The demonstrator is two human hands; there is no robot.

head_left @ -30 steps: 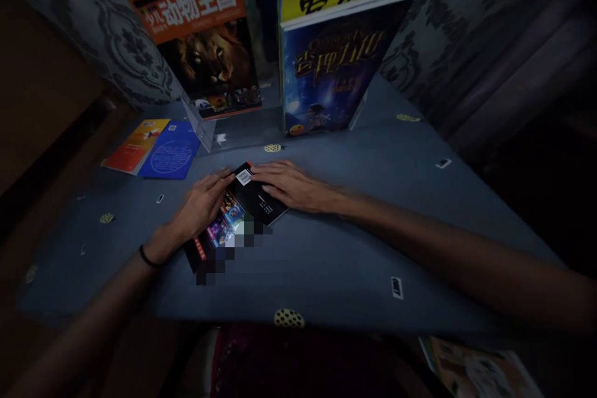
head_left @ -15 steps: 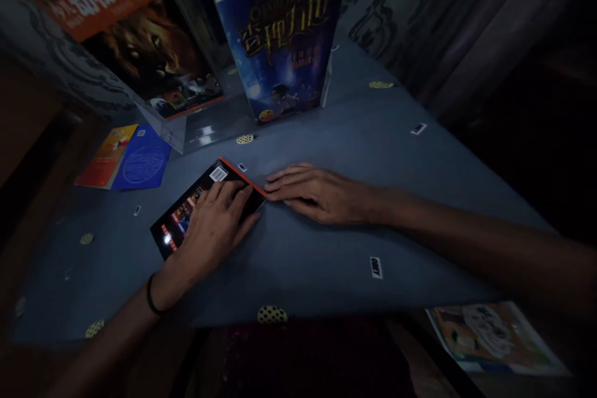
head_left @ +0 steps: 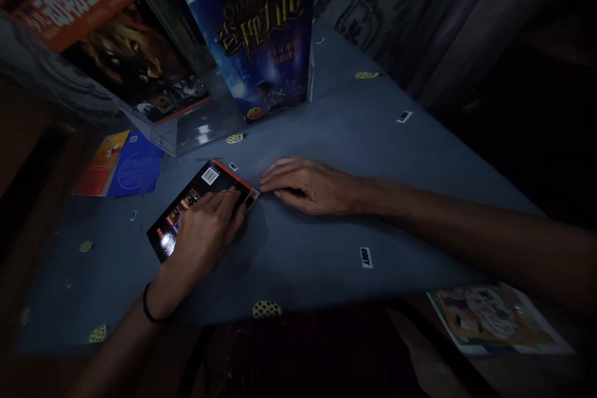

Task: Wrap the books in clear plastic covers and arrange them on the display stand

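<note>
A black book point(head_left: 190, 183) lies back cover up on the blue tablecloth, with a barcode and a red-orange edge along its far right side. Across its near half rests my left hand point(head_left: 208, 224), a dark band on the wrist. Its fingers are bent over the cover and the thumb lies along the near edge, partly hidden. At the right corner, a little of the page edges shows. My right hand point(head_left: 305, 185) lies palm down on the cloth, fingers stretched out together, their tips at that corner. Whether they touch it I cannot tell.
Behind the hands, a lion-cover book point(head_left: 140, 56) and a blue-cover book point(head_left: 261, 43) stand in a clear stand point(head_left: 200, 130). An orange-and-blue booklet point(head_left: 135, 165) lies at the left. Below the table's right front edge is a colourful picture book point(head_left: 499, 318).
My left fingers have drawn closer together and the thumb has tucked in. Page edges now show at the book's right corner. The whole view has shifted slightly.
</note>
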